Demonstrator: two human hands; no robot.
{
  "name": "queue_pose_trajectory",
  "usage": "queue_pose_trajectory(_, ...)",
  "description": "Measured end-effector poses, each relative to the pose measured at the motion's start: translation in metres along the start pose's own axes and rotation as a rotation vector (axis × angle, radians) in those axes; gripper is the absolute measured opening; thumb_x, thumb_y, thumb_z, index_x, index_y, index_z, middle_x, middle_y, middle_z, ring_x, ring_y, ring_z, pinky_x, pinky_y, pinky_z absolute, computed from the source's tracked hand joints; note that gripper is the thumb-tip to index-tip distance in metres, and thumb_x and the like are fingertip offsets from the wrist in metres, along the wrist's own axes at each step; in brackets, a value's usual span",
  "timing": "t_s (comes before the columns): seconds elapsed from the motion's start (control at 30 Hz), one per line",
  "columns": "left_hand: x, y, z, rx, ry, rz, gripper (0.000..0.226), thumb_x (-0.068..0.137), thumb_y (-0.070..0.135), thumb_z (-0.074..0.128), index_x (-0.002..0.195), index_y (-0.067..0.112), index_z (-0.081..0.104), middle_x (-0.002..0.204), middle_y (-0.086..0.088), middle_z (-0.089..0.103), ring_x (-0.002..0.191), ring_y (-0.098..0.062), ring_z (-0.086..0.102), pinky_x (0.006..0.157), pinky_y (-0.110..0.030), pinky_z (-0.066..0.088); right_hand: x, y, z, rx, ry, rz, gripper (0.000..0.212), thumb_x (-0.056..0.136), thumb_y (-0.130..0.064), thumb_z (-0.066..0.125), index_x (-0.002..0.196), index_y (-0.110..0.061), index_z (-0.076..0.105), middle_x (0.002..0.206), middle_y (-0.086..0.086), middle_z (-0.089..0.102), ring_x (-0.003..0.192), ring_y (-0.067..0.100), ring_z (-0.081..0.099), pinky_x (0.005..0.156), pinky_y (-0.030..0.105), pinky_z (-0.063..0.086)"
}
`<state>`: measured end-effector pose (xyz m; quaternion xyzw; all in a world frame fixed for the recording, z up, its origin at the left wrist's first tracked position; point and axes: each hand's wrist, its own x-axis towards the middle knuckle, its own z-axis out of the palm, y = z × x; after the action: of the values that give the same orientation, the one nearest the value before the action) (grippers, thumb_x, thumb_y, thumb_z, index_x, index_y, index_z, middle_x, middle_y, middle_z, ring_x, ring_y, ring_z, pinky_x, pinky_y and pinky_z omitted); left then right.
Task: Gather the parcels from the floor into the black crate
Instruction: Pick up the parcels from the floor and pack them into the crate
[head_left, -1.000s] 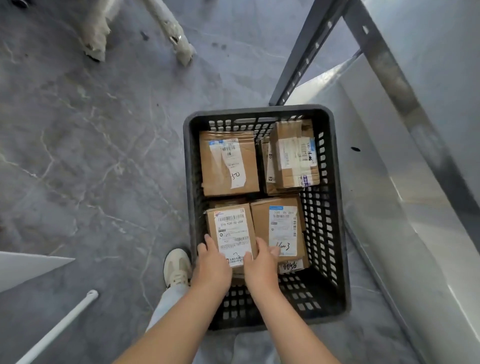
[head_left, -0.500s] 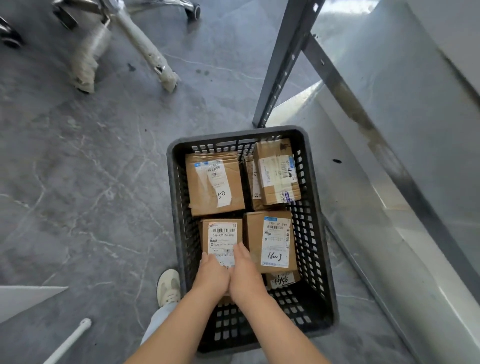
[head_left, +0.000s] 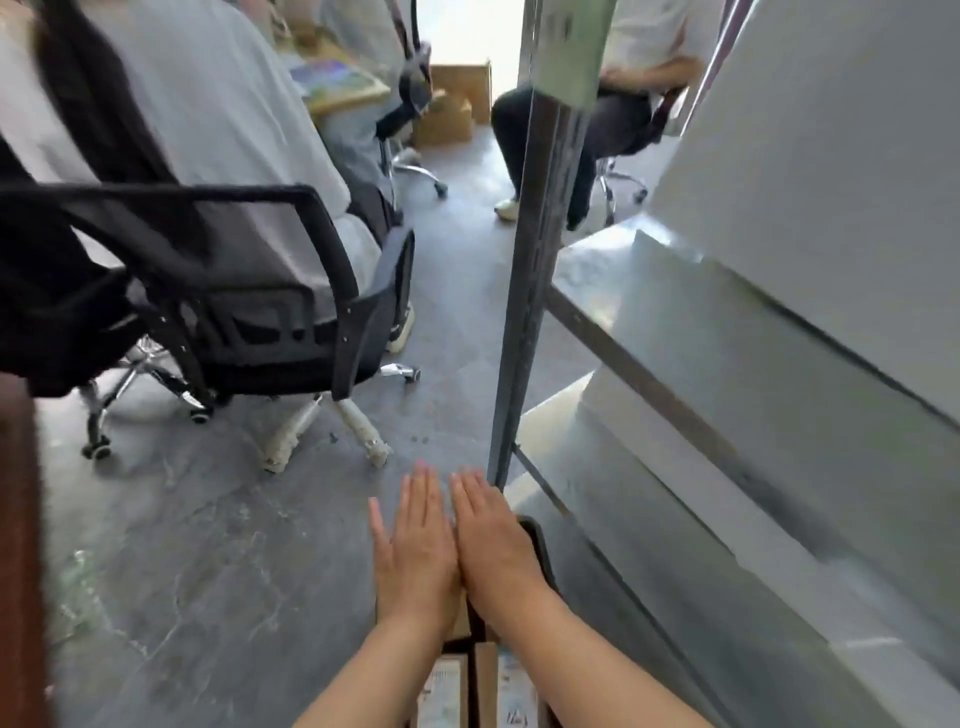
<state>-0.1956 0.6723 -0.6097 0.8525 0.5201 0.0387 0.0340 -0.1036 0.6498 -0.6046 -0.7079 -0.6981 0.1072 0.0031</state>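
Grey stone floor (head_left: 208, 545) is seen to the left of and beyond both hands, which are held out flat, palms down, side by side and touching along their inner edges. The left hand (head_left: 415, 551) and the right hand (head_left: 493, 545) are both spread open with fingers straight and together, and nothing is gripped in either. The black crate (head_left: 540, 545) is almost wholly covered by the hands and forearms; only a curved piece of its dark rim is shown just right of the right hand. Brown parcels (head_left: 485, 680) with white labels are glimpsed under the wrists and between the forearms, inside the crate, near the lower edge of the view. Just beyond the right hand's fingertips, a grey metal upright (head_left: 524, 312) is planted on the floor, and pale shelving panels (head_left: 779, 364) are ranged to the right of it. Ahead and to the left of the left hand, a black mesh office chair (head_left: 249, 291) is occupied by a seated person in light clothing. Farther ahead, a second seated person (head_left: 587, 114) and some cardboard boxes (head_left: 452, 98) are made out, blurred.
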Motion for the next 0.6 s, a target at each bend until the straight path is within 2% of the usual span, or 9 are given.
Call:
queue_pose_trajectory(0.07, 0.024, 0.002, -0.073, 0.002, 0.164, 0.009, 0.085, 0.081, 0.013, 0.071, 0.152, 0.001, 0.026, 0.161, -0.013, 0.02, 0.148, -0.026, 0.026, 0.117, -0.054, 0.007, 0.002, -0.005, -0.082, 0.027, 0.162, 0.017, 0.08, 0.086, -0.018, 0.067, 0.152, 0.001, 0.026, 0.158, 0.019, 0.027, 0.147, 0.032, 0.026, 0.119, 0.043, 0.028)
queue_pose_trajectory(0.1, 0.032, 0.005, -0.111, 0.006, 0.222, -0.003, 0.084, 0.079, 0.012, 0.071, 0.151, 0.002, 0.029, 0.161, -0.012, 0.023, 0.147, -0.025, 0.029, 0.117, -0.054, 0.01, -0.001, -0.009, -0.123, 0.02, 0.24, -0.01, 0.078, 0.087, -0.016, 0.066, 0.152, 0.0, 0.026, 0.159, 0.018, 0.026, 0.148, 0.031, 0.026, 0.12, 0.041, 0.027)
queue_pose_trajectory(0.17, 0.043, 0.016, -0.188, -0.004, 0.289, -0.01, 0.08, 0.09, 0.016, 0.057, 0.156, 0.007, 0.012, 0.165, -0.006, 0.006, 0.152, -0.019, 0.012, 0.12, -0.052, 0.008, -0.012, -0.017, -0.206, 0.007, 0.336, -0.079, 0.073, 0.097, -0.011, 0.051, 0.156, -0.002, 0.008, 0.164, 0.014, 0.008, 0.152, 0.027, 0.007, 0.124, 0.039, 0.013)
queue_pose_trajectory(0.23, 0.048, 0.03, -0.259, -0.064, 0.363, -0.028, 0.075, 0.098, 0.02, 0.044, 0.157, 0.011, -0.002, 0.165, -0.002, -0.008, 0.152, -0.014, -0.003, 0.121, -0.051, 0.004, -0.029, -0.024, -0.284, 0.007, 0.455, -0.049, 0.067, 0.102, -0.012, 0.04, 0.156, -0.005, 0.002, 0.165, 0.011, 0.001, 0.153, 0.023, 0.0, 0.124, 0.037, 0.006)
queue_pose_trajectory(0.33, 0.039, 0.056, -0.36, -0.193, 0.503, 0.007, 0.066, 0.104, 0.026, 0.033, 0.157, 0.012, -0.004, 0.165, 0.0, -0.01, 0.152, -0.012, -0.007, 0.122, -0.048, -0.001, -0.062, -0.033, -0.379, 0.01, 0.707, -0.004, 0.057, 0.106, -0.019, 0.032, 0.157, -0.007, 0.01, 0.165, 0.011, 0.009, 0.153, 0.022, 0.004, 0.125, 0.038, 0.006)
queue_pose_trajectory(0.4, 0.03, 0.069, -0.42, -0.299, 0.592, 0.076, 0.062, 0.105, 0.026, 0.028, 0.157, 0.014, -0.003, 0.165, 0.0, -0.006, 0.152, -0.012, -0.004, 0.122, -0.046, -0.002, -0.089, -0.038, -0.428, -0.051, 0.819, 0.007, 0.057, 0.105, -0.02, 0.036, 0.157, -0.007, 0.016, 0.164, 0.011, 0.015, 0.152, 0.023, 0.009, 0.125, 0.039, 0.006)
queue_pose_trajectory(0.47, 0.021, 0.078, -0.47, -0.258, 0.699, 0.156, 0.062, 0.104, 0.026, 0.028, 0.157, 0.014, -0.001, 0.165, 0.0, -0.005, 0.152, -0.013, -0.003, 0.123, -0.047, 0.002, -0.114, -0.042, -0.471, -0.154, 0.919, 0.037, 0.059, 0.103, -0.02, 0.043, 0.156, -0.008, 0.02, 0.163, 0.009, 0.019, 0.152, 0.024, 0.013, 0.118, 0.036, 0.003)
queue_pose_trajectory(0.6, 0.005, 0.088, -0.532, -0.297, 0.789, 0.263, 0.058, 0.105, 0.025, 0.024, 0.156, 0.016, -0.002, 0.165, 0.0, -0.006, 0.152, -0.012, -0.004, 0.123, -0.045, 0.0, -0.155, -0.059, -0.532, -0.292, 0.976, 0.112, 0.054, 0.104, -0.024, 0.042, 0.154, -0.007, 0.026, 0.163, 0.01, 0.02, 0.152, 0.024, 0.014, 0.123, 0.046, 0.011)
